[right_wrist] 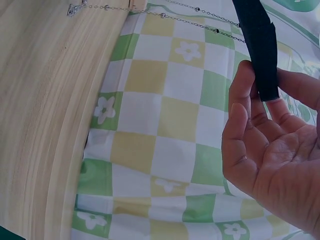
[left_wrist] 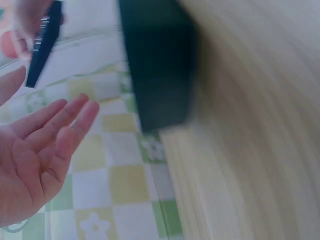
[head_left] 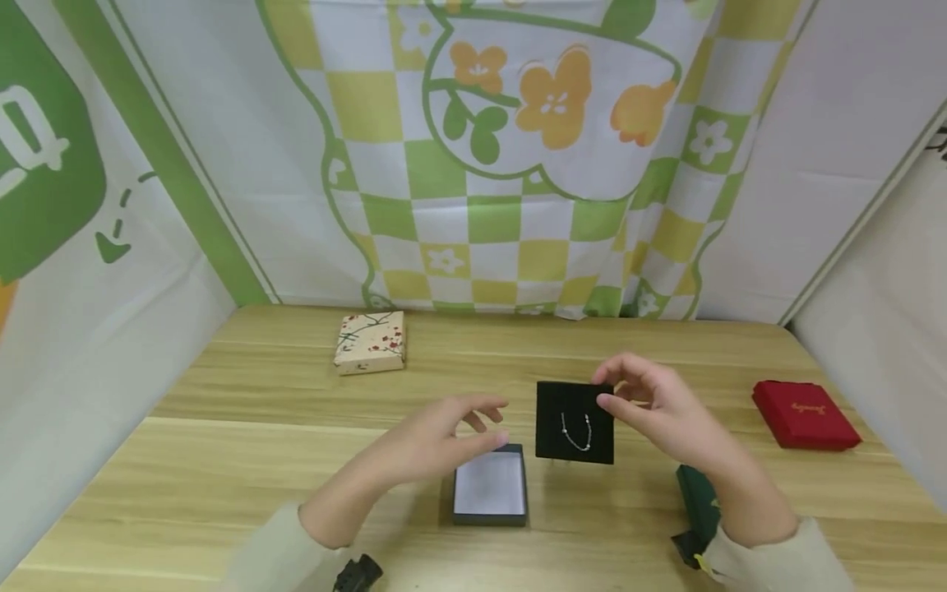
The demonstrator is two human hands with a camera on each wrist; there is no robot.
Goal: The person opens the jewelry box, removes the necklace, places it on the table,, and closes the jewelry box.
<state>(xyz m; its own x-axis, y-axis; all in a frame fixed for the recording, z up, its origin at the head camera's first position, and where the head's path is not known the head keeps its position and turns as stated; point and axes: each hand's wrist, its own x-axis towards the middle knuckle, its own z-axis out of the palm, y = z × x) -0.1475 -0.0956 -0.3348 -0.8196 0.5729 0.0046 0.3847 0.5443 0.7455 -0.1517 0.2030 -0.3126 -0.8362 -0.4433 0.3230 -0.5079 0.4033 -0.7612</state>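
Observation:
My right hand (head_left: 658, 407) pinches the upper right corner of a square black jewelry pad (head_left: 565, 440) between thumb and fingers, holding it up over the table. A thin silver chain necklace (head_left: 585, 448) shows as a U on the pad's face. In the right wrist view, more of the chain (right_wrist: 163, 15) dangles from behind the pad. My left hand (head_left: 444, 436) hovers with fingers loosely extended and nothing in them, left of the pad. Below it lies an open dark box (head_left: 490, 520) with a white inside. In the left wrist view this box (left_wrist: 157, 65) looms blurred.
A cream box with a red flower print (head_left: 370, 344) lies at the back left of the wooden table (head_left: 259, 395). A red jewelry box (head_left: 806, 415) lies at the right. The right forearm partly hides a dark green box (head_left: 699, 501). Patterned cloth (head_left: 488, 271) hangs behind the table.

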